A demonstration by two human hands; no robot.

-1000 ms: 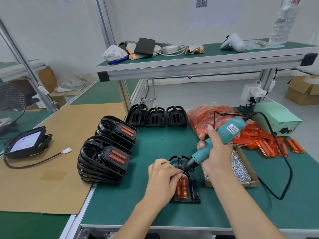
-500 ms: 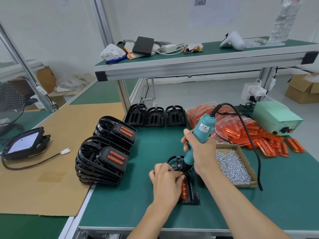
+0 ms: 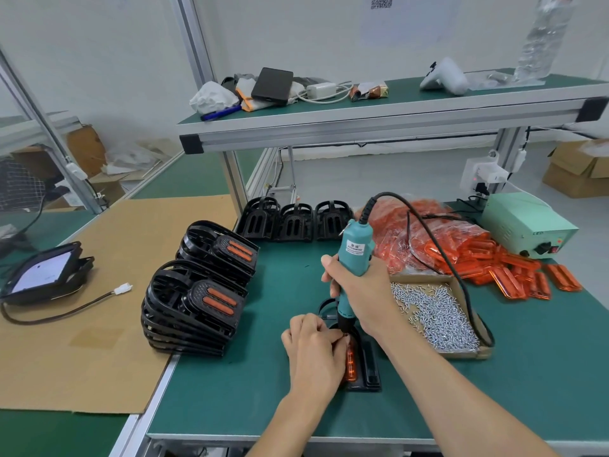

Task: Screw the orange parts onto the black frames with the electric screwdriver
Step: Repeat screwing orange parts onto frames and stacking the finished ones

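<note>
The black frame (image 3: 364,364) lies flat on the green tabletop (image 3: 270,407) close to the near edge, its long axis running from 12 to 6 o'clock, with an orange part (image 3: 350,359) seated along it. The electric screwdriver (image 3: 351,272) stands almost upright over the frame's far end, its tip coming down at the top of the orange part, so the fastening point sits straight below the right hand (image 3: 362,296), at its 6 o'clock. That hand's grip is clenched round the teal barrel, wrist raised, forearm coming in from 4 o'clock. The left hand (image 3: 313,347) is the nearer one to the joint: it rests on the frame at 9 o'clock of the tip, fingers curled and pinching right at the bit (probably steadying a screw, though the screw itself is too small to make out). The next move looks like a straight downward press.
</note>
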